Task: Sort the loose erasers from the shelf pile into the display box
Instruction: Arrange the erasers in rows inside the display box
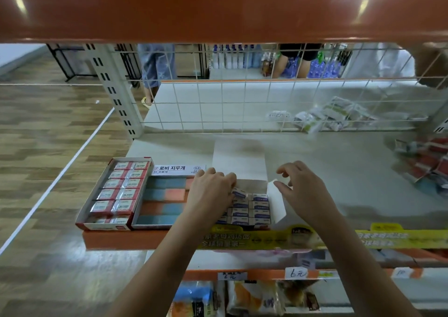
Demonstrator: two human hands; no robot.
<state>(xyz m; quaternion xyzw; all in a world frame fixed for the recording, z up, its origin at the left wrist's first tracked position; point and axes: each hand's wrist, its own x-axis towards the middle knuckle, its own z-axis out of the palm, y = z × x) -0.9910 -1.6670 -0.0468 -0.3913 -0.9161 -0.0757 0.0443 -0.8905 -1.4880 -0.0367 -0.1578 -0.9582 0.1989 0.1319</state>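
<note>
A white display box (pixel 277 200) stands near the shelf's front edge, its lid flap (pixel 238 159) folded back. Rows of white erasers with blue labels (pixel 259 210) fill it. My left hand (pixel 211 190) lies over the box's left side, fingertips pressing a tilted eraser (pixel 238 192) at the back row. My right hand (pixel 303 188) hovers just right of the box with loosely curled fingers, holding nothing. A loose pile of red-and-white eraser packs (pixel 426 164) lies at the shelf's far right.
Left of the white box stand a box of blue and pink erasers (pixel 162 198) and a red box of red-labelled erasers (pixel 118 190). A wire grid (pixel 242 103) backs the shelf, with plastic-wrapped packs (pixel 334 115) behind it. An orange shelf (pixel 218 6) hangs overhead.
</note>
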